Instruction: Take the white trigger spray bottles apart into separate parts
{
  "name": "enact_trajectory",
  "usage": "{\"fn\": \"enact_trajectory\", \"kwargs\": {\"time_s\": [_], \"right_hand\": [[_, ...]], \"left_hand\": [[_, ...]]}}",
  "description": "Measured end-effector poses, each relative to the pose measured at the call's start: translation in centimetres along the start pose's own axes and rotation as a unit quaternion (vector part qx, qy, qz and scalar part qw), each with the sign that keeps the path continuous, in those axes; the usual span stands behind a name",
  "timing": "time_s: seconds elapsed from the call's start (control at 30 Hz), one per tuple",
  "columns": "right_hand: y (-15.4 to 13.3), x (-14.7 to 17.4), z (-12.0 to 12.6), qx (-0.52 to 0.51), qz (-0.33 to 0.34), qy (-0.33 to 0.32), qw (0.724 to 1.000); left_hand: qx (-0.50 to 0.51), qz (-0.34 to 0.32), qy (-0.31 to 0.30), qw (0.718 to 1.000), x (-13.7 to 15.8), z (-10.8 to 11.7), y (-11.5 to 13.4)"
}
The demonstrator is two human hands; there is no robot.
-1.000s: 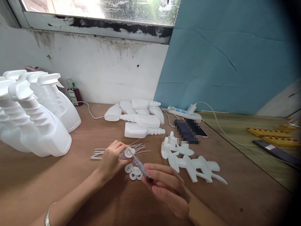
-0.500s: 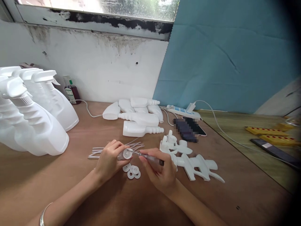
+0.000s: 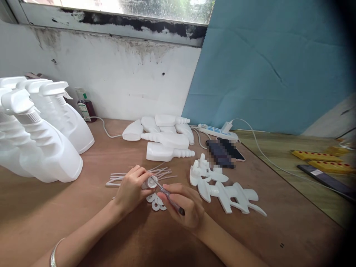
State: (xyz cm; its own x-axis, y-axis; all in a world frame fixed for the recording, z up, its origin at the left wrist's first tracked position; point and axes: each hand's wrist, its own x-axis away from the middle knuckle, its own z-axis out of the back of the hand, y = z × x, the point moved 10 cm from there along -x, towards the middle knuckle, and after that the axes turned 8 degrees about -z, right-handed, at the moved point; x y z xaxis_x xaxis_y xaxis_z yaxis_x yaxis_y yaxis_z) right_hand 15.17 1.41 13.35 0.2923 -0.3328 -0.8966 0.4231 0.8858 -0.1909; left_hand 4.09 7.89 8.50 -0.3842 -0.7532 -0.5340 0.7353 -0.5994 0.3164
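Observation:
My left hand [image 3: 132, 187] is closed around a white spray trigger head [image 3: 151, 181], its round collar opening turned toward me; most of its body is hidden in the palm. In my right hand [image 3: 185, 205] is a slim screwdriver [image 3: 170, 198] with a clear handle, its metal tip reaching into the collar. Several white ring washers [image 3: 156, 205] lie on the table just below the collar, partly covered by the right hand. Behind the left hand thin white tubes [image 3: 118, 178] are spread on the table. More white spray trigger heads [image 3: 226, 191] lie to the right.
White spray bottles [image 3: 50, 141] with heads fitted stand at the left. Several headless bottles [image 3: 167, 152] lie near the wall. Two phones [image 3: 222, 154] and a power strip [image 3: 218, 131] with a cable are at the back right. A dark bottle [image 3: 86, 109] stands behind.
The screwdriver has swung to a steeper angle, its handle end moving down and left with my right hand. The left hand keeps its grip on the trigger head.

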Motion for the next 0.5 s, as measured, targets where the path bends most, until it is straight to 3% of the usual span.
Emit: {"fn": "enact_trajectory", "kwargs": {"time_s": [0.1,0.2,0.27,0.37,0.5], "right_hand": [[3.3,0.0,0.2,-0.074,-0.149,0.008,0.986],[7.5,1.1,-0.5,-0.17,-0.337,-0.002,0.926],[9.1,2.0,-1.1,-0.236,-0.415,-0.006,0.879],[10.1,2.6,-1.8,-0.305,-0.465,-0.005,0.831],[10.5,2.2,-1.6,-0.319,-0.487,0.018,0.812]], "left_hand": [[0.0,-0.011,0.006,1.0,0.1,0.0,-0.1],[0.003,-0.018,0.012,1.0,0.1,0.1,-0.2],[0.008,-0.026,0.012,1.0,0.0,0.1,-0.1],[0.015,-0.038,0.011,0.999,0.0,0.0,0.1],[0.019,-0.058,0.019,0.998,-0.1,0.2,0.2]]}}
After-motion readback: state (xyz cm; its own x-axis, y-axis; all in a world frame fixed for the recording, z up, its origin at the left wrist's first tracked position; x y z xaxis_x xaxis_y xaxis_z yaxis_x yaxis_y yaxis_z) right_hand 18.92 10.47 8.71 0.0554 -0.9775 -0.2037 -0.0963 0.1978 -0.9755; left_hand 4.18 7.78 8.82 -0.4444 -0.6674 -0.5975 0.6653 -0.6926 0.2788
